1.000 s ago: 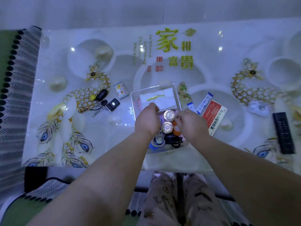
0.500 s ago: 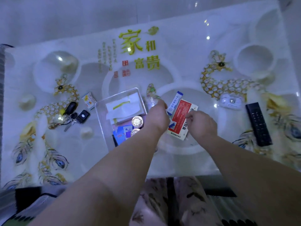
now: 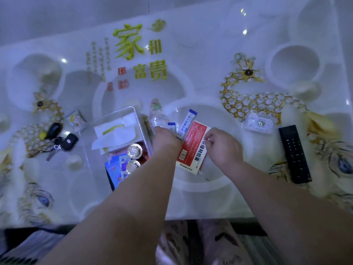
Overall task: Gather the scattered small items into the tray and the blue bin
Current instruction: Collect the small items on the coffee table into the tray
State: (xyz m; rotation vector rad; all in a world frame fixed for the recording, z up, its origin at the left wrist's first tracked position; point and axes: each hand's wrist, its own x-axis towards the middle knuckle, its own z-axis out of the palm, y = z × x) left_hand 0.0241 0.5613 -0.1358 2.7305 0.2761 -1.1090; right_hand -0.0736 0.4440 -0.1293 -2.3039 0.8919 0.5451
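**Right hand** (image 3: 222, 146): thumb and forefinger pinched on the right edge of a red-and-white medicine box (image 3: 192, 148). The other fingers are curled loosely. The box lies flat on the table (image 3: 210, 197), between the two hands.

**Left hand** (image 3: 165, 139): knuckles up, fingers bent downward and hidden from the camera. It cannot be told whether they grip anything. The hand sits just beside the left edge of the box.

**Sachets:** a long blue-and-white sachet (image 3: 188, 121) lies angled just beyond the box. A shorter sachet (image 3: 171, 127) shows at the left hand's fingertips.

**Clear tray** (image 3: 114, 114): just left of the left hand, and holding:
- folded white tissue (image 3: 116, 131) at the far end
- two round faceted jars (image 3: 134, 151), one nearer the person than the other
- blue cards (image 3: 114, 169) at the near end

**Loose items on the table:**
- A key bunch (image 3: 63, 139) with black fobs lies well left of the tray.
- A small yellow-and-white packet (image 3: 76, 119) sits between the keys and the tray's far corner.
- A white earbud case (image 3: 257, 123) lies right of the right hand.
- A black remote (image 3: 294, 153) lies lengthwise beyond the case.

**Table:** glossy white, printed with peacocks and gold characters.

**Near edge:** patterned trousers (image 3: 191, 245) show below the table.
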